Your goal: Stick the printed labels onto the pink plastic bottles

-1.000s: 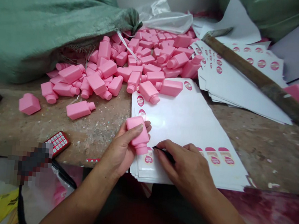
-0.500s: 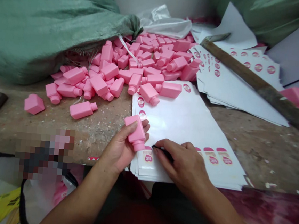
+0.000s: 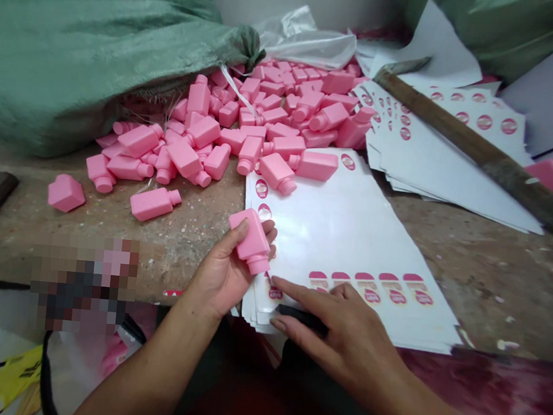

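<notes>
My left hand [image 3: 224, 277] grips a pink plastic bottle [image 3: 251, 236], its neck tilted down toward the near left corner of a stack of white sticker sheets [image 3: 337, 226]. Thumb on top, the fingers curl behind the bottle. A slim black tool [image 3: 303, 317] lies in my right hand [image 3: 352, 333], held under the palm; its exact kind is unclear. The right index finger reaches out by a pink-and-cream label [image 3: 275, 292] at that corner, and the thumb is beside the tool's tip. Several similar labels [image 3: 373, 292] line the sheet's near edge.
Many pink bottles [image 3: 200, 133] are heaped behind the sheets. A green sack [image 3: 91, 55] bulges at the left. More sticker sheets [image 3: 435, 163] lie at the right under a wooden-handled tool [image 3: 457, 133]. A clear plastic bag [image 3: 314, 46] rests at the back.
My right hand has shifted slightly down, its index finger now stretched toward the corner label and the black tool tip lower. More labels along the edge are uncovered. The left hand has barely moved.
</notes>
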{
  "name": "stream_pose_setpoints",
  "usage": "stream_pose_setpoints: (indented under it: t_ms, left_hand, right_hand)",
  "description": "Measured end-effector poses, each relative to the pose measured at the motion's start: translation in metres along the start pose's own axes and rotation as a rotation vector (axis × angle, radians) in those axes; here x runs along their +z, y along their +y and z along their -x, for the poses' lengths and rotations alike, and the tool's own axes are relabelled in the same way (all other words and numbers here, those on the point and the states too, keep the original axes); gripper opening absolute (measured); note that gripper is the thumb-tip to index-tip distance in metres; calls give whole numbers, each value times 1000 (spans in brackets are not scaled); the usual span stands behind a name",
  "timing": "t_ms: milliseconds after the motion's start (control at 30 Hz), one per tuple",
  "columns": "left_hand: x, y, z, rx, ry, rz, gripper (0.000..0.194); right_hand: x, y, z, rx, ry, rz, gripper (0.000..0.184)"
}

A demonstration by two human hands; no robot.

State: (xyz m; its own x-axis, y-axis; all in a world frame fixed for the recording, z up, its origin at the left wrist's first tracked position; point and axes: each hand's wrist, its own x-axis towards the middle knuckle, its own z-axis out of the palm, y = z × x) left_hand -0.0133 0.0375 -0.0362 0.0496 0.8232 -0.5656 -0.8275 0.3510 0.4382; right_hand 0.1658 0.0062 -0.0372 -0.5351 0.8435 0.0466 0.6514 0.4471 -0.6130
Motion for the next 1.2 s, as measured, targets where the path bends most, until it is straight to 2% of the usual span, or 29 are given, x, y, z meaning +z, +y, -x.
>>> stream_pose_setpoints:
  t_ms: [67, 133, 233, 367, 467, 533, 667, 900, 1200]
  left_hand:
    - [0, 0, -1, 0, -13, -5, 26]
    - [0, -1, -1, 7, -18, -22, 27]
    - [3, -4, 4, 75, -26, -105, 28]
    - [10, -12, 23, 128, -85, -267, 43]
    - [12, -21, 37, 101, -112, -281, 44]
    - [13, -27, 43, 88, -113, -248, 40]
    - [16, -38, 46, 113, -85, -199, 35]
    - [23, -41, 48, 119, -83, -161, 34]
    - [19, -44, 47, 132, -104, -171, 33]
  right_hand:
    - [-8, -3, 4, 69, -80, -285, 32]
    - [-18, -4, 7, 134, -102, -575, 29]
    - [-28, -3, 6, 236, 18, -778, 20]
    - [-28, -2, -1, 329, 273, -801, 21]
    - [-24, -7, -5, 320, 360, -828, 21]
    - [-22, -13, -7, 325, 387, -867, 24]
    - [-21, -20, -9, 343, 400, -950, 47]
    - [-19, -24, -11, 262, 471, -780, 35]
    - [-15, -22, -13, 258, 473, -706, 35]
